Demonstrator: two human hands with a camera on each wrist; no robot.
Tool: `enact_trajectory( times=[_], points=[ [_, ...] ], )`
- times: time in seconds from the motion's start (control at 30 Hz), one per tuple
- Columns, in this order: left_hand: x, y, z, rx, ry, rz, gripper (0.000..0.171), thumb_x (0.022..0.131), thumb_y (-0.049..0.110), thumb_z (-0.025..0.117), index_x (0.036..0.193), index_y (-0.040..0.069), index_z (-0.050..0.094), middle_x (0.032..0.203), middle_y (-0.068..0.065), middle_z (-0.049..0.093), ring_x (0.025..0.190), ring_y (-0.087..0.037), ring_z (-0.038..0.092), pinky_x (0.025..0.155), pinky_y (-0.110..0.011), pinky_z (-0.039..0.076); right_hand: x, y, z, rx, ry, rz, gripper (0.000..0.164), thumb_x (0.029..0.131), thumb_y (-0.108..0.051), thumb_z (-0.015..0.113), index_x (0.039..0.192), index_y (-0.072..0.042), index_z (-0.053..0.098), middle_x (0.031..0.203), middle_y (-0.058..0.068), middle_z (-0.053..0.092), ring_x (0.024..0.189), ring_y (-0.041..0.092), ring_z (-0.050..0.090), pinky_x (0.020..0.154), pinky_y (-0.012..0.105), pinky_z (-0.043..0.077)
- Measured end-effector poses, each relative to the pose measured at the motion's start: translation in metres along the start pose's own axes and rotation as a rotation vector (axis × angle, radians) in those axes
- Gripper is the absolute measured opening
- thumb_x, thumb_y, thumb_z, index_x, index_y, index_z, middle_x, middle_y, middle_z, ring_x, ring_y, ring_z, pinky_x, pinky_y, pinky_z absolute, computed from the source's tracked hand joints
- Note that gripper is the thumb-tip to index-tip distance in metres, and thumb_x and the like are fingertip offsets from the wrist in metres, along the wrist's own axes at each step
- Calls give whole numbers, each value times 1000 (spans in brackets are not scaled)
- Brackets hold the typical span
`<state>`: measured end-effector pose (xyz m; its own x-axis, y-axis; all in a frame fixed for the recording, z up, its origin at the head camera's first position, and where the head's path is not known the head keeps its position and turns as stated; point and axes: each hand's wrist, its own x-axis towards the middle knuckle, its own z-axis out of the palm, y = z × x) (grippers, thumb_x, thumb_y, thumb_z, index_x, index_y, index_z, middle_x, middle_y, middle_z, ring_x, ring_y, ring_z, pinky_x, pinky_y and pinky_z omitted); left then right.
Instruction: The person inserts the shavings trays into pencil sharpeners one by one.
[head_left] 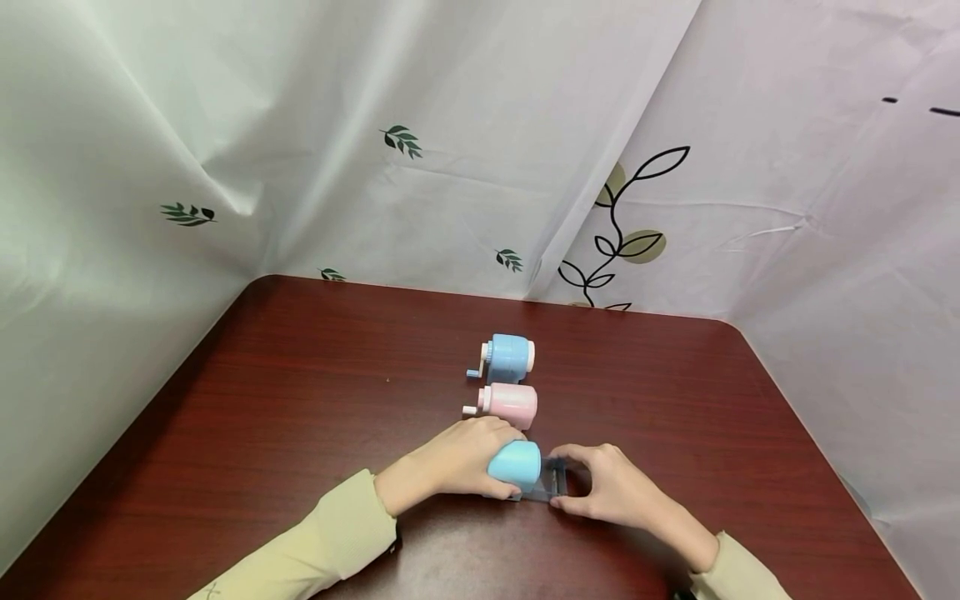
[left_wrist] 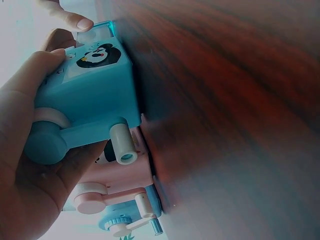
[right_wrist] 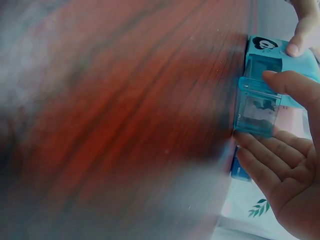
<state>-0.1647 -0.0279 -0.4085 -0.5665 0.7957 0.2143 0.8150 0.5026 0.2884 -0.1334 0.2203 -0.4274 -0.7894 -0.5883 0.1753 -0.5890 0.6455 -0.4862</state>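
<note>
My left hand (head_left: pixel 474 457) grips a light-blue crank pencil sharpener (head_left: pixel 517 463) from its crank side, thumb on one face and fingers round the other. A panda picture (left_wrist: pixel 100 56) shows on the sharpener's face, and its crank handle (left_wrist: pixel 123 145) has a white knob. On the opposite end, my right hand (head_left: pixel 618 485) holds a see-through blue shavings drawer (right_wrist: pixel 257 112) between thumb and fingers. The drawer stands pulled out from the sharpener's body, with dark bits visible inside. Both hands are low over the table.
Beyond the left hand stands a pink crank sharpener (head_left: pixel 513 406), with a blue crank sharpener (head_left: pixel 510 358) behind it. They line up on the dark red-brown table (head_left: pixel 360 350). White leaf-printed sheeting (head_left: pixel 450 200) hangs round the table's back and sides.
</note>
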Motion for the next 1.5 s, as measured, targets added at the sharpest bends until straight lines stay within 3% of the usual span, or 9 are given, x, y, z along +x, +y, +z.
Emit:
enact_trajectory(
  times=[0.8,1.5],
  points=[
    [0,2,-1,-7,-14,-8,54,71,48,69,112,15,58,100,4,59,88,-6,49,74,-20,45,7,-4,3,13,-13,-30,48,69,-38,77,109,-16,60,98,-10,63,77,3,57,69,24,49],
    [-1,1,3,-20,4,-13,52,71,46,70,111,15,58,100,4,59,88,-6,49,74,-20,44,19,-5,8,-13,7,-90,48,67,-41,77,106,-17,62,92,-14,63,75,0,55,68,18,46]
  ],
)
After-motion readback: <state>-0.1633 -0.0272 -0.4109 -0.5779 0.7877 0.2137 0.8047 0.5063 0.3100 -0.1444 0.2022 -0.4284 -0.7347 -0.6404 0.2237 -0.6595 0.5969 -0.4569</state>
